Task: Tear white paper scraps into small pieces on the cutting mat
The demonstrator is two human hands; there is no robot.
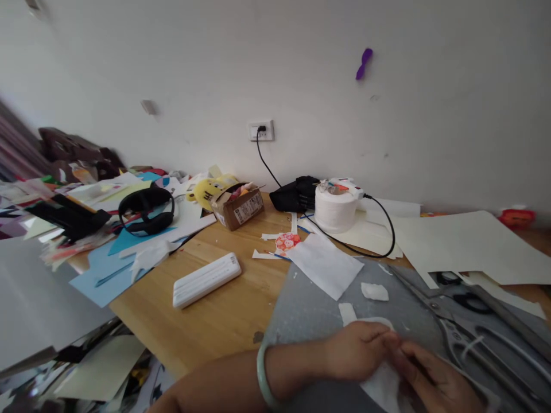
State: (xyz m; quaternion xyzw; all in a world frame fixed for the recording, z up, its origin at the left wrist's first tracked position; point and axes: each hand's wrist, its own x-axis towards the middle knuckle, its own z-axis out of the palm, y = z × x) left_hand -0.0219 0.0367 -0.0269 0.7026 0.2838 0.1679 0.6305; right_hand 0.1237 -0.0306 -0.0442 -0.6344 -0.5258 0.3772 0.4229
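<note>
My left hand (359, 351) is closed in a pinch, its fingertips meeting those of my right hand (439, 376). Between and below them shows a thin white sheet (382, 385), paper or tissue, held by both hands; part of it is hidden behind the fingers. A pale green bangle circles my left wrist. Under the hands lies a grey cutting mat (307, 304). Small white scraps (374, 291) rest on it just beyond my left hand, and a larger white square sheet (326, 264) lies past them. Large scissors (434, 310) lie to the right of my hands.
A white case (207, 280) lies on the wooden table. Behind it stand a small cardboard box (239, 209) and a big white roll (336, 209) with a glue gun-like tool and black cable on top. Cream paper (473, 244) spreads right; a headset (146, 209) sits left among papers.
</note>
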